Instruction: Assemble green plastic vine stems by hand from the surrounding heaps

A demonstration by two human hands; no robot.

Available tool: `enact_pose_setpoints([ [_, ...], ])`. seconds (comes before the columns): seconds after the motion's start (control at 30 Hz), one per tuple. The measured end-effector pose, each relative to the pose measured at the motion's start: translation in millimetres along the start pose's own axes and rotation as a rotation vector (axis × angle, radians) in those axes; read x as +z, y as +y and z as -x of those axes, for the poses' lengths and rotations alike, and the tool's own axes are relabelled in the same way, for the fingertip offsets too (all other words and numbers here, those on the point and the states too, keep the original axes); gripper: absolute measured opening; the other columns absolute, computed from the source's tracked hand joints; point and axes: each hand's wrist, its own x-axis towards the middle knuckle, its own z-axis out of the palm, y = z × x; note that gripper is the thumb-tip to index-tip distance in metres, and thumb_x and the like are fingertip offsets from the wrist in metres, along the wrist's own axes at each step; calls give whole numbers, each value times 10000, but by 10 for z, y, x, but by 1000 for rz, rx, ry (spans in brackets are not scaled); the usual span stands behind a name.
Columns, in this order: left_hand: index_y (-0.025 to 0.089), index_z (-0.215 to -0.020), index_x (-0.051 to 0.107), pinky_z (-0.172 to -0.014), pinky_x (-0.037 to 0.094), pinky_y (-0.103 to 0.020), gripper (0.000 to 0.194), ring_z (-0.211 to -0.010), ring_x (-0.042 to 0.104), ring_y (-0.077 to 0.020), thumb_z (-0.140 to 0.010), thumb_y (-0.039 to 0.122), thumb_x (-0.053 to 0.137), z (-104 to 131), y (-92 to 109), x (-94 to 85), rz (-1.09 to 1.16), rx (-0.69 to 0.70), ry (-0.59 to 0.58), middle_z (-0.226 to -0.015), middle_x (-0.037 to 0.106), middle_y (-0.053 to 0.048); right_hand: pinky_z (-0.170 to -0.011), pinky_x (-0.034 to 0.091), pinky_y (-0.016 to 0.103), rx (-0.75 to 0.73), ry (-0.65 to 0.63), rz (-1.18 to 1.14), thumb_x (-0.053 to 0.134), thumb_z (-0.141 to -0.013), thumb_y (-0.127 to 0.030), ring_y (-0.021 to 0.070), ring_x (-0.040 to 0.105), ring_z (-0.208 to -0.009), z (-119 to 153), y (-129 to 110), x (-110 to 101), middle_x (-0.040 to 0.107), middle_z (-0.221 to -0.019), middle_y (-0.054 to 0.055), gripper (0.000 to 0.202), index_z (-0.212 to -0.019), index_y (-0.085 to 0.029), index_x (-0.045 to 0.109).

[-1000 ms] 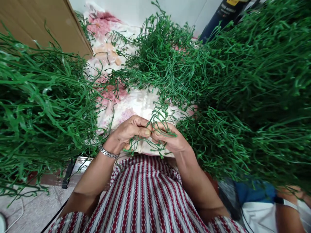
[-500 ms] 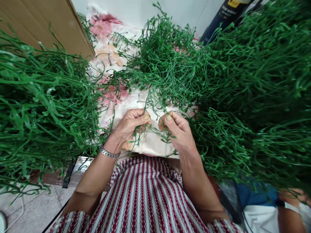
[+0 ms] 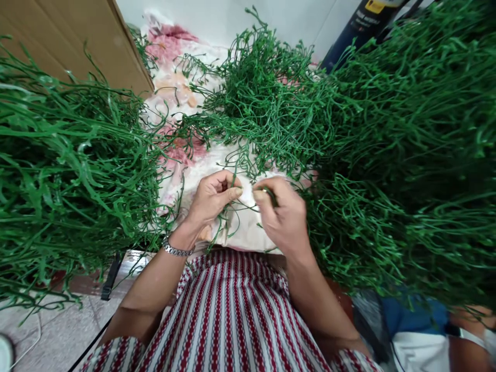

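The left hand [image 3: 215,199] pinches green stems [image 3: 232,206]; the right hand [image 3: 281,209] curls round one; the dark cylinder's [image 3: 362,31] lettering is illegible.

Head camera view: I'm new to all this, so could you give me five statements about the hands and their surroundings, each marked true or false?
1. The left hand has green stems in its fingers. True.
2. The hands are clasped together. False: a gap separates the left hand from the right hand.
3. A metal band circles the right wrist. False: the metal band is on the left wrist.
4. Brown cardboard shows at the picture's upper left. True.
5. The covering is plain blue. False: the covering is pale with pink patches.
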Motion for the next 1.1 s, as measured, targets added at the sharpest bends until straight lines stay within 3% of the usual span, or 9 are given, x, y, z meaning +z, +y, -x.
enact_pose_setpoints([
  [0.1,143,-611,553,-517,351,-170,211,-551,451,-58,-607,248,736,16,-16,-15,45,4,29,-619,546,31,-688,411,262,35,-200,-18,538,-830,-310,146,539,-778,-41,82,166,594,-891,49,182,-959,-182,522],
  [0.23,143,-588,539,-522,355,-178,213,-553,451,-66,-635,260,710,32,-37,-29,-15,0,50,-613,549,28,-631,377,245,55,-240,36,520,-836,-317,132,506,-693,-30,118,253,576,-800,27,162,-917,-178,506],
  [0.43,158,-555,440,-473,266,-197,244,-504,332,-62,-713,232,610,21,-71,16,-260,112,155,-527,372,59,-602,317,251,-12,-349,243,406,-872,-233,139,467,-662,-37,98,294,520,-725,27,147,-753,-181,475],
  [0.57,172,-582,403,-471,243,-201,234,-497,295,-64,-723,222,583,-9,-89,25,-222,125,206,-537,324,65,-639,340,250,-66,-315,160,391,-875,-228,143,469,-683,-38,101,355,509,-719,26,158,-740,-183,461],
  [0.67,175,-601,401,-476,253,-198,209,-506,309,-65,-731,215,559,-20,-83,15,-189,102,151,-557,343,62,-627,336,253,-57,-291,143,379,-873,-226,144,453,-663,-28,99,356,499,-714,27,160,-729,-187,436],
  [0.83,174,-594,379,-492,259,-208,199,-529,312,-71,-743,188,509,-16,-99,15,-328,147,43,-578,333,54,-596,316,238,-88,-387,90,383,-853,-180,126,428,-619,-53,125,250,479,-658,4,162,-695,-190,414],
  [0.93,180,-604,361,-501,259,-215,193,-531,305,-76,-762,179,471,-15,-138,41,-446,203,95,-575,316,54,-586,311,235,-90,-391,105,377,-847,-165,123,427,-605,-57,135,224,490,-652,5,169,-685,-186,422],
  [1.1,182,-603,355,-521,271,-217,183,-551,304,-83,-748,150,461,-44,-183,58,-503,252,153,-574,304,53,-598,314,256,-78,-278,308,341,-876,-204,151,477,-656,21,77,301,543,-732,42,173,-758,-177,465],
])
